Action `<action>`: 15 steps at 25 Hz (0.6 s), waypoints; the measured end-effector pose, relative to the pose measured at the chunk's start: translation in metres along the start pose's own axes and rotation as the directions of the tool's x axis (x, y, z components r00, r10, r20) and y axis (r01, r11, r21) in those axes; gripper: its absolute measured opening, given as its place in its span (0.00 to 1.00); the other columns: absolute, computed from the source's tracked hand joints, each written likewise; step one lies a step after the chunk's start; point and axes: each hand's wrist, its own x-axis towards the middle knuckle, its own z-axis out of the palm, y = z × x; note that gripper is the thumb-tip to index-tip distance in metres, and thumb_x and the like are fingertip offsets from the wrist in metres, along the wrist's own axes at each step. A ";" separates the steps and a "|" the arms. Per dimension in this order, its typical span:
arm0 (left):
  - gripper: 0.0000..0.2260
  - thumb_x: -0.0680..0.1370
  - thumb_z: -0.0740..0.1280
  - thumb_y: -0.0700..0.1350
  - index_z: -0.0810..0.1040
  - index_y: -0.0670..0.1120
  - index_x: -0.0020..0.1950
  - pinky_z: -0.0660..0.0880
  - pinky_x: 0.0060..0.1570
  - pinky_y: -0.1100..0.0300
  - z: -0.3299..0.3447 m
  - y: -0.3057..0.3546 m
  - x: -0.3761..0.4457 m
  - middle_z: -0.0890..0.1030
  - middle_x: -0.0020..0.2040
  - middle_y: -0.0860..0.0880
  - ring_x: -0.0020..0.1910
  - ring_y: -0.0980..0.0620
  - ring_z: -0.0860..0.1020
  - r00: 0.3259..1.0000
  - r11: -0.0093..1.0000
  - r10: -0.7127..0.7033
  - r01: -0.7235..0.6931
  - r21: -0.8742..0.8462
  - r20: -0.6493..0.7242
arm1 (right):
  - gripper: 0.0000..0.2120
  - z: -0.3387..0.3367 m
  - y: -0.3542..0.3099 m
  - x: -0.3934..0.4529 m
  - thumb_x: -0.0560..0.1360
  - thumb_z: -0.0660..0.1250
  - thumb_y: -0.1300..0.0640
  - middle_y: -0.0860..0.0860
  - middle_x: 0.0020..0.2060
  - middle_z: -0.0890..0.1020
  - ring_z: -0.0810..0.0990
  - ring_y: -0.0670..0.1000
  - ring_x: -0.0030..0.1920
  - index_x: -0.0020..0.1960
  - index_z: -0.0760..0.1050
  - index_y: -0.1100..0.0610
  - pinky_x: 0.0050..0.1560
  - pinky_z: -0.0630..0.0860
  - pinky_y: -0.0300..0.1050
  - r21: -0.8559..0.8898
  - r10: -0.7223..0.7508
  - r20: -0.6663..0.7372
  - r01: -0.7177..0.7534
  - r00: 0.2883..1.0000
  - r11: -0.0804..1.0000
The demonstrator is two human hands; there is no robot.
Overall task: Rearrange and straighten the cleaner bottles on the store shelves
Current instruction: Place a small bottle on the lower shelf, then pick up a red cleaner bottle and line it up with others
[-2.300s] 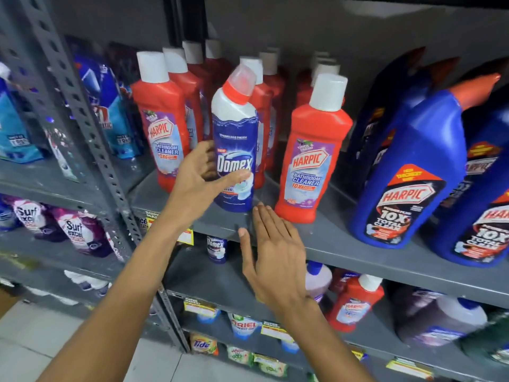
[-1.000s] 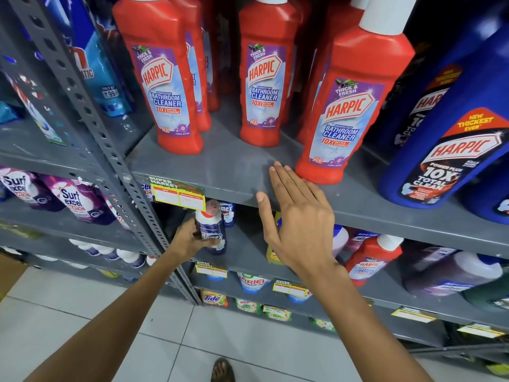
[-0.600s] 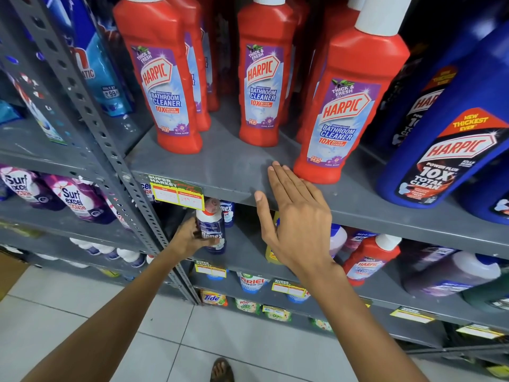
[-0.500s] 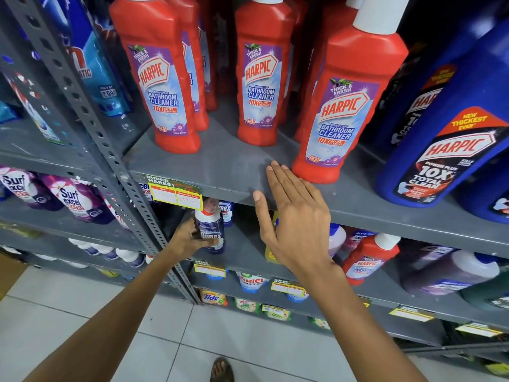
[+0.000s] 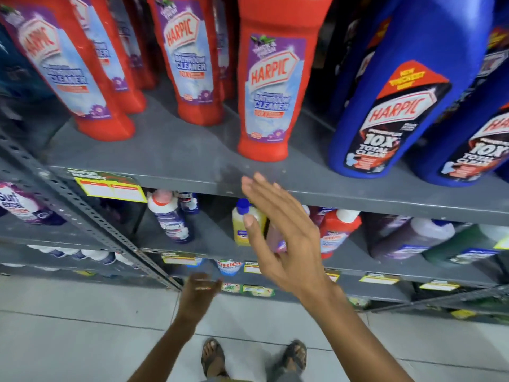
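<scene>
A white and blue Domex bottle [image 5: 170,216] with a red cap stands on the lower grey shelf [image 5: 209,244], in front of a second Domex bottle [image 5: 188,203]. My left hand [image 5: 199,292] hangs empty below that shelf, fingers loosely apart. Flat and spread, my right hand [image 5: 278,232] hovers just under the upper shelf's front edge [image 5: 192,181], holding nothing. It partly hides a yellow bottle [image 5: 242,224]. Red Harpic bathroom cleaner bottles [image 5: 268,86] stand in rows on the upper shelf, the nearest one right above my right hand.
Big blue Harpic bottles [image 5: 399,106] fill the upper shelf's right side. A small red Harpic bottle [image 5: 337,232] and dark bottles [image 5: 407,238] sit on the lower shelf. A perforated grey upright [image 5: 82,205] slants at the left. A yellow price tag [image 5: 110,187] hangs there.
My left hand has let go of the Domex bottle on the lower shelf and dropped away below it. My right hand has come off the upper shelf and lowered. The view has moved closer.
</scene>
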 end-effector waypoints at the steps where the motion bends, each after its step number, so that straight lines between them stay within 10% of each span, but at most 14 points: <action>1: 0.13 0.70 0.82 0.50 0.78 0.51 0.43 0.80 0.34 0.67 0.027 0.002 -0.016 0.87 0.43 0.47 0.46 0.40 0.87 0.990 0.999 0.012 -0.018 0.037 0.137 | 0.18 -0.014 0.013 -0.016 0.80 0.73 0.67 0.54 0.70 0.83 0.78 0.51 0.75 0.69 0.82 0.63 0.77 0.73 0.53 -0.001 -0.010 -0.032 0.010 0.999 1.000; 4: 0.13 0.69 0.84 0.43 0.81 0.51 0.42 0.82 0.41 0.64 0.100 0.021 -0.039 0.87 0.38 0.54 0.38 0.57 0.86 0.958 0.979 0.159 -0.184 0.084 0.238 | 0.12 -0.055 0.065 -0.069 0.78 0.74 0.65 0.53 0.62 0.87 0.85 0.53 0.66 0.61 0.86 0.63 0.65 0.81 0.56 -0.009 0.050 -0.090 -0.051 0.995 0.999; 7: 0.17 0.71 0.82 0.37 0.80 0.51 0.51 0.83 0.47 0.67 0.162 0.061 -0.042 0.85 0.46 0.52 0.46 0.52 0.85 0.933 0.956 0.267 -0.288 0.055 0.243 | 0.10 -0.092 0.123 -0.130 0.79 0.73 0.62 0.51 0.59 0.88 0.86 0.51 0.63 0.60 0.86 0.60 0.63 0.81 0.57 0.044 0.360 -0.170 -0.358 0.917 0.933; 15: 0.31 0.72 0.81 0.49 0.73 0.43 0.71 0.78 0.65 0.60 0.240 0.137 -0.047 0.83 0.65 0.46 0.63 0.54 0.83 0.885 0.894 0.440 -0.448 0.023 0.152 | 0.32 -0.105 0.263 -0.224 0.85 0.58 0.40 0.51 0.84 0.64 0.66 0.57 0.83 0.84 0.63 0.56 0.82 0.63 0.53 -0.274 0.702 0.115 -0.657 0.703 0.702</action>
